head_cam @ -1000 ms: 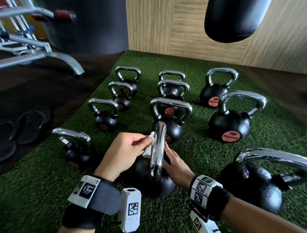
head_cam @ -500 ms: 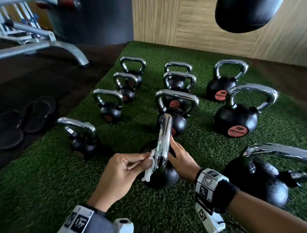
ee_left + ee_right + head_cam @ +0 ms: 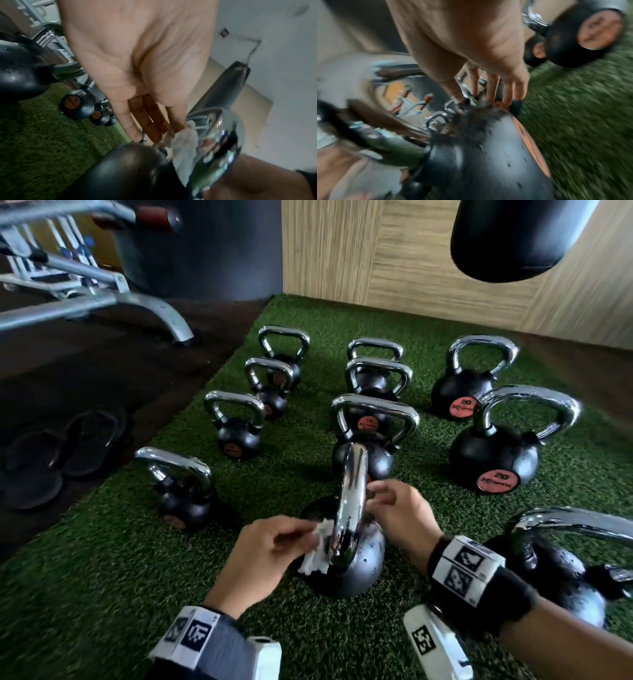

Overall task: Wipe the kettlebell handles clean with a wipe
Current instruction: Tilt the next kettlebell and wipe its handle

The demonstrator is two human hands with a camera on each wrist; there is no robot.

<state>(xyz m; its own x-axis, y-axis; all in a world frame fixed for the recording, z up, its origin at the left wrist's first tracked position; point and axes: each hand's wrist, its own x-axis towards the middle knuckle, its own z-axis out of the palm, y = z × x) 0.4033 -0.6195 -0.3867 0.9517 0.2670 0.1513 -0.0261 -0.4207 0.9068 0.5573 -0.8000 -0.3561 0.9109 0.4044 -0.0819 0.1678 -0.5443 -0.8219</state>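
Note:
A black kettlebell (image 3: 356, 573) stands on green turf in front of me, its chrome handle (image 3: 352, 494) seen edge-on. My left hand (image 3: 308, 537) pinches a crumpled white wipe (image 3: 313, 559) against the lower near part of that handle. The left wrist view shows the wipe (image 3: 184, 143) held between thumb and fingers (image 3: 154, 129) and pressed on the chrome (image 3: 221, 140). On the handle's right side my right hand (image 3: 380, 494) holds nothing. In the blurred right wrist view its straight fingers (image 3: 491, 86) point down to the kettlebell's black body (image 3: 479, 155).
Several more chrome-handled kettlebells stand in rows behind, one close at left (image 3: 185, 494) and a large one at my right forearm (image 3: 561, 570). Black sandals (image 3: 68, 446) lie on the dark floor at left. A bench frame (image 3: 102, 296) and a hanging punch bag (image 3: 520, 237) are beyond.
My left hand has slid the wipe down the handle from near its top to its lower near part. My right hand has risen from the kettlebell's body to beside the handle.

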